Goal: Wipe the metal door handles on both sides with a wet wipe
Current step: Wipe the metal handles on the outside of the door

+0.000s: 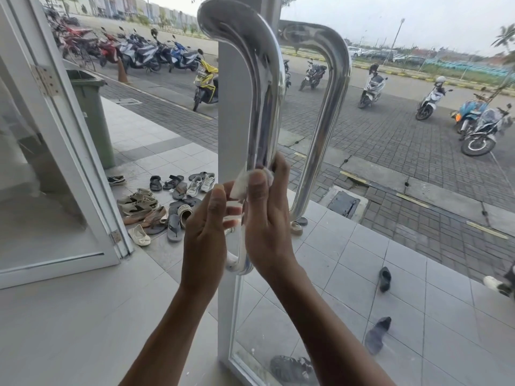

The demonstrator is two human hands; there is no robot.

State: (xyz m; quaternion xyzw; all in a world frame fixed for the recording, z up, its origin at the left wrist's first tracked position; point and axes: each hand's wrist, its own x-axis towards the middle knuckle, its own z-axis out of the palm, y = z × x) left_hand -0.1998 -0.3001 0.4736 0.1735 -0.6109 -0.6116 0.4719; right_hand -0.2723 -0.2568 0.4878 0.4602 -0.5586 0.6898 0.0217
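Polished steel fills the middle of the view: the near door handle (262,87), a tall tube with curved ends, stands upright on the white door frame (231,129) at the edge of a glass door. A person's right hand (267,215) wraps around the lower part of its shaft, thumb and fingers pressing a white wet wipe (245,182) against the metal. The left hand (206,232) is raised just beside it, fingers straight and relaxed, fingertips touching the wipe's lower edge and holding nothing of its own. The handle's bottom bend shows between the two wrists.

Through the glass, the matching outer handle (328,112) stands to the right, well apart from both hands. To the left of the frame the doorway is open, with a second glass door (55,168) swung back beside a green bin (92,112).

On the tiled porch past the opening, a cluster of shoes and sandals (164,207) lies near the threshold; a few more shoes are scattered on the tiles behind the glass. Parked motorcycles (145,54) line the paved lot beyond.
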